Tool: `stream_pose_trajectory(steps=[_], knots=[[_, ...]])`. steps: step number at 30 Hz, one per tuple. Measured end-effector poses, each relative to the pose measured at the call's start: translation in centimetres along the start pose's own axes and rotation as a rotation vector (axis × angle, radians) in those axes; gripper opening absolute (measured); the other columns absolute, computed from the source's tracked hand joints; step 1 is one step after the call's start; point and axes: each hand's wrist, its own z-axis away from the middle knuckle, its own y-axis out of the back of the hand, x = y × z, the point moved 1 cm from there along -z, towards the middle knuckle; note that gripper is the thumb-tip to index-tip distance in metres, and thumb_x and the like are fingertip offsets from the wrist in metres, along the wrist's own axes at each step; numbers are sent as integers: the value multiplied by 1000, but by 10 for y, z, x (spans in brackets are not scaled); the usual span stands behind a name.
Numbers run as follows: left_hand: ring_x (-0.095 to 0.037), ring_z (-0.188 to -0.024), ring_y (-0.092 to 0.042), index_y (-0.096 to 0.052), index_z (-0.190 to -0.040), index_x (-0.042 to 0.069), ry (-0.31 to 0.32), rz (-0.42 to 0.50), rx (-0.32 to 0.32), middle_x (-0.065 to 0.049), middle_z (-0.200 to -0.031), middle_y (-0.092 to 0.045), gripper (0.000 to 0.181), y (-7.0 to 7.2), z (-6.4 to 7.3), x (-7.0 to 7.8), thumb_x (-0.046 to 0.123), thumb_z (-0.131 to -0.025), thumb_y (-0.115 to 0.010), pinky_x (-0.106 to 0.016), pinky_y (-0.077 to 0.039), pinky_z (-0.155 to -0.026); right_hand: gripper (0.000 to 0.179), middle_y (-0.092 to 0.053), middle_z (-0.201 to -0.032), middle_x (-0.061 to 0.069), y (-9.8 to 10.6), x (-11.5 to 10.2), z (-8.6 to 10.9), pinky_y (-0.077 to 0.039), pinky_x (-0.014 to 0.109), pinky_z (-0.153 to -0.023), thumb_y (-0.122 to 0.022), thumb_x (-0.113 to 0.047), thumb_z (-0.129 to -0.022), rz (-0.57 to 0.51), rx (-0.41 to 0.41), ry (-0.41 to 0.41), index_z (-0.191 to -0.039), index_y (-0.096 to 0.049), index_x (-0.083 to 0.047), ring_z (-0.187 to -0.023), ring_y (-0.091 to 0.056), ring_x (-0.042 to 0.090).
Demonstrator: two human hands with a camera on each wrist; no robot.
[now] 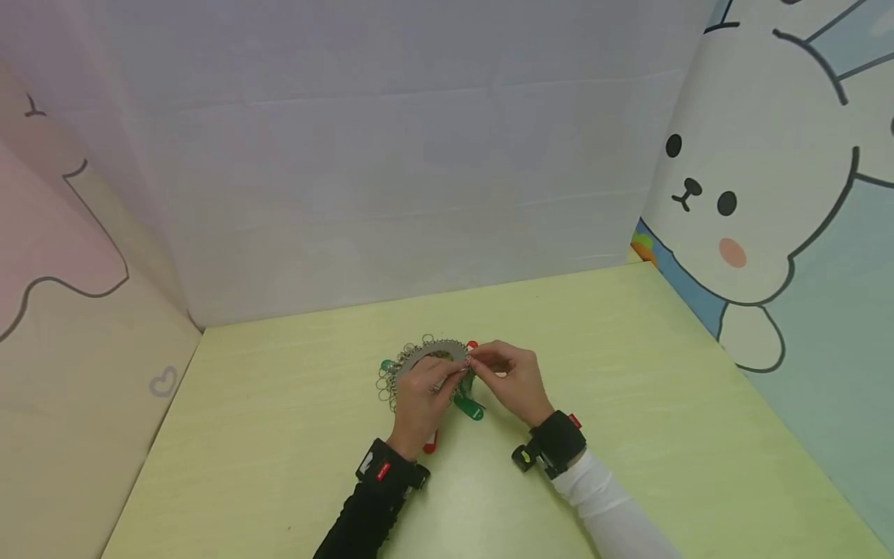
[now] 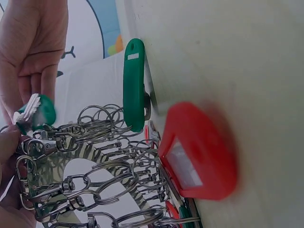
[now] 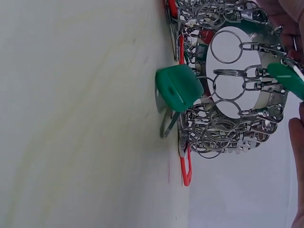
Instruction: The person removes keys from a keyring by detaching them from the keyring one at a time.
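Note:
A grey ring-shaped holder point(image 1: 410, 361), hung all round with swivel clasps and split rings, stands on the table between the hands. My left hand point(image 1: 419, 392) reaches over its near side and pinches a metal swivel clasp point(image 2: 24, 178) at the rim. My right hand point(image 1: 513, 380) pinches a key point(image 2: 31, 107) with a green key tag point(image 2: 47, 111), fingertips meeting those of the left. That green tag looks blurred in the right wrist view. Lower on the holder hang another green key tag point(image 1: 469, 407) and a red key tag point(image 2: 204, 156).
The pale yellow table point(image 1: 279, 435) carries the holder near its middle. A white sheet point(image 1: 405, 171) hangs behind the table. Cartoon-printed sheets stand at both sides, a rabbit print point(image 1: 754, 171) on the right. Black camera straps point(image 1: 559, 442) sit on both wrists.

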Motion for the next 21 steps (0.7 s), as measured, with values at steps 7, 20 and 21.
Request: stream_pose_trajectory(steps=[7,20,21], knots=[[-16,-80,-71,-83,-99,8,-2,14,3,-3,-87,-77,15,0,0,1,3,-84,-85,-27,-54,-67,13,-76,-86,20,2,-16,-1,-61,26,-68,-76,15,-84,1,51,35,-93,-75,6,-74,-76,18],[-16,-78,-70,-82,-101,6,34,65,1,-4,-88,-77,17,2,-1,3,1,-85,-83,-25,-52,-62,15,-77,-85,18,6,-33,-4,-58,16,-71,-79,16,-81,-2,82,106,-90,-77,5,-73,-77,17],[-16,-78,-70,-82,-101,7,33,66,3,-4,-88,-77,17,2,0,3,1,-85,-83,-25,-52,-62,15,-77,-84,19,6,-38,-4,-58,16,-71,-78,17,-81,-4,77,100,-90,-77,6,-73,-77,21]])
